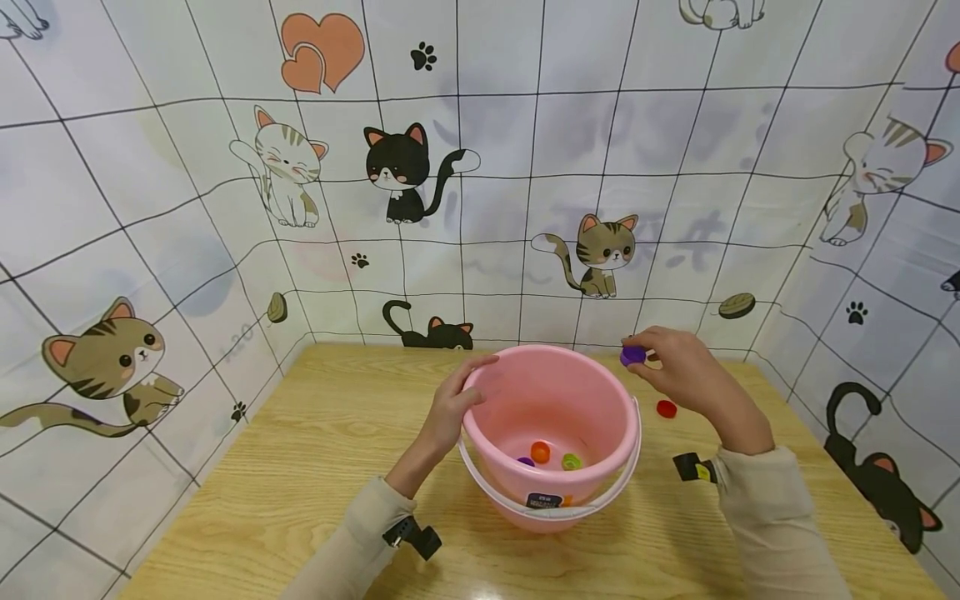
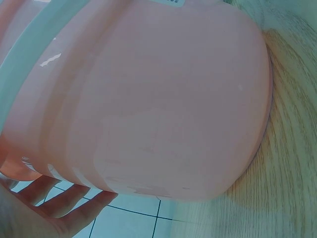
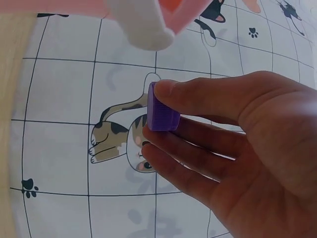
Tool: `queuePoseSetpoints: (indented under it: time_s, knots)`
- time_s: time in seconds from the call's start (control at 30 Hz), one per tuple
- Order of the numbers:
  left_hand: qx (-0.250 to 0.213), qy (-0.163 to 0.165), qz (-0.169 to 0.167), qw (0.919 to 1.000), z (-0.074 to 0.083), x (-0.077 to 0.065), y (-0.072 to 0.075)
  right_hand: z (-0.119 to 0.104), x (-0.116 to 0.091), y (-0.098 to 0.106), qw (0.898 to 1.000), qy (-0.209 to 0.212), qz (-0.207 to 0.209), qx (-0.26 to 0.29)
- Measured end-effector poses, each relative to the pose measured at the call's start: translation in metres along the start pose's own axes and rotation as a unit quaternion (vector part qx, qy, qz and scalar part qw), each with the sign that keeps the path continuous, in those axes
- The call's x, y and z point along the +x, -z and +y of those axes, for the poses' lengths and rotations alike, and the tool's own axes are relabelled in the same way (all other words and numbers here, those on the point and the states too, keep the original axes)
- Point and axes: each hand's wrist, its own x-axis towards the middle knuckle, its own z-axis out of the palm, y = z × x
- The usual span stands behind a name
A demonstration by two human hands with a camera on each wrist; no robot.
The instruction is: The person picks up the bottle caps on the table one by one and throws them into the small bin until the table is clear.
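Note:
A pink bucket (image 1: 555, 492) stands upright on the table, its white handle hanging down over the near side. My left hand (image 1: 450, 404) grips the rim at the left, thumb over the edge; in the left wrist view its fingers (image 2: 74, 198) lie along the outer wall. Between thumb and fingers, my right hand (image 1: 686, 371) pinches a purple bottle cap (image 3: 162, 109), held above the table just right of the rim. Inside the bucket lie an orange cap (image 1: 540, 452), a green cap (image 1: 572, 462) and a partly hidden purple one (image 1: 527, 461).
A red cap (image 1: 666, 409) lies on the wooden table (image 1: 337, 450), right of the bucket and below the right hand. Sheeting with a grid and cartoon cats (image 1: 495, 208) rises behind the table and along both sides.

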Motion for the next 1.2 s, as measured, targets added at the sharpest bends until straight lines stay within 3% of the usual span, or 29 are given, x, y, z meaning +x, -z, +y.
queuePoseSetpoints:
  time_s: [0.3,0.73,1.2]
  knots:
    - [-0.02,-0.003,-0.007,0.9998,0.0,-0.001,0.0,-0.014,0.012,0.009,1.0,-0.001,-0.003,-0.002]
    - [-0.012,-0.004,-0.004,0.9999,0.001,-0.001,0.0,-0.027,0.026,0.015,0.999,0.031,0.016,-0.015]
    - [-0.01,0.003,0.009,0.9999,0.002,0.0,-0.002,-0.04,0.037,0.023,0.999,0.035,0.012,-0.009]
